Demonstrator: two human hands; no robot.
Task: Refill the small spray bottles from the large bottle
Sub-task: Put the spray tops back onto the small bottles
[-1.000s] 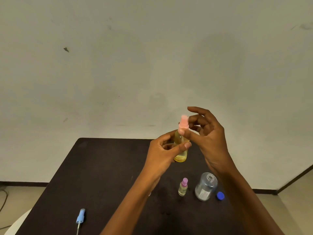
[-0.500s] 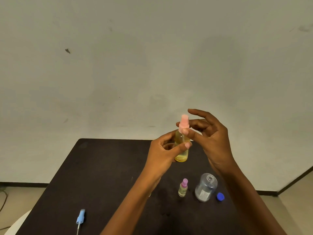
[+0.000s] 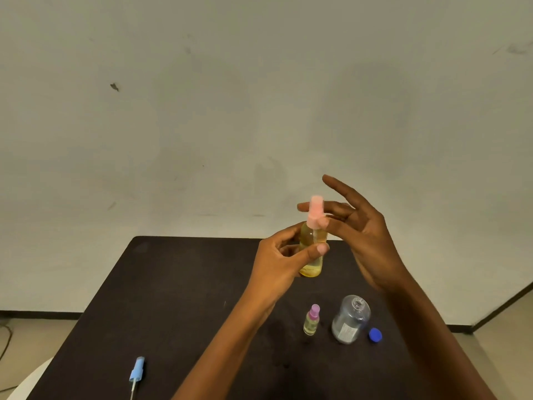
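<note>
— What does the left hand (image 3: 277, 261) have?
— A small bottle (image 3: 311, 264) of yellow liquid, upright, thumb in front and fingers curled round its middle, held above the table (image 3: 173, 284).
— And the right hand (image 3: 366, 241)?
— It holds nothing. Its fingers are straight and spread, just right of the grip. The thumb tip touches the collar of the pink sprayer (image 3: 315, 210) on top of the bottle, and one finger passes behind it.
— What lies below the grip?
— A purple-topped bottle (image 3: 312, 320) stands on the table almost straight under it. Just right of that stands the big bottle (image 3: 350, 321), neck open, with its blue cap (image 3: 375, 334) beside it.
— Anything else?
— A blue sprayer (image 3: 136, 369) lies well off to the lower left.
</note>
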